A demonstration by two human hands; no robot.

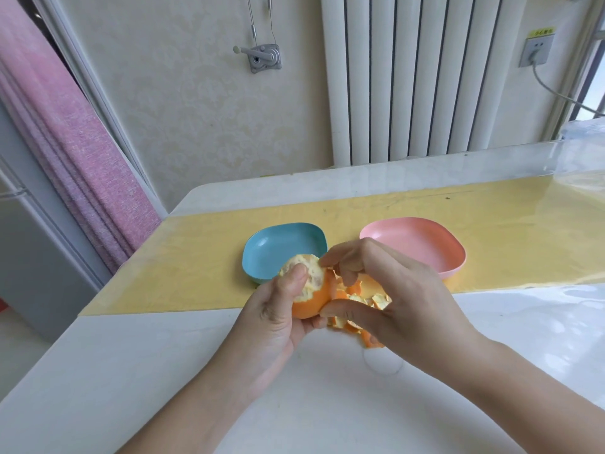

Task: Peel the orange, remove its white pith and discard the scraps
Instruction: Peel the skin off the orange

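Currently mid-peel. Left hand point(281, 309) holds the half-peeled round orange point(312, 303) just in front of the near rim of the shallow blue plastic dish point(278, 247). Its fingers wrap underneath and its thumb presses on the bared top. Full, firm grip.

Right hand point(402, 290) works the side of the fruit facing away from the blue dish. Index tip sits on the torn rind edge up top, thumb on the intact skin lower down, other fingers curled. That's a narrow pinch across the rind, closed on the orange. Can't tell whether a flap is lifted under the finger.

Fruit state: upper part is bare and covered in white pith, lower part carries smooth rind. Peel step is roughly half done by my read; pith removal not started.

Loose orange peel scraps point(379, 301) lie right of the blue dish and nearer the person, on the white tabletop point(163, 371), partly hidden under the right hand. A matching shallow pink plastic dish point(419, 247) sits right of the blue dish, apart from it. Both are on the yellow mat point(196, 257).

Next move, my call: get the index nail under the torn edge and pull a strip down toward the thumb, while the left hand rotates the fruit to feed fresh rind. The left thumb has to brace against the pull. Pull lightly so the strip doesn't snap or the segments burst. Scraps go in a dish later; which one is unknown.
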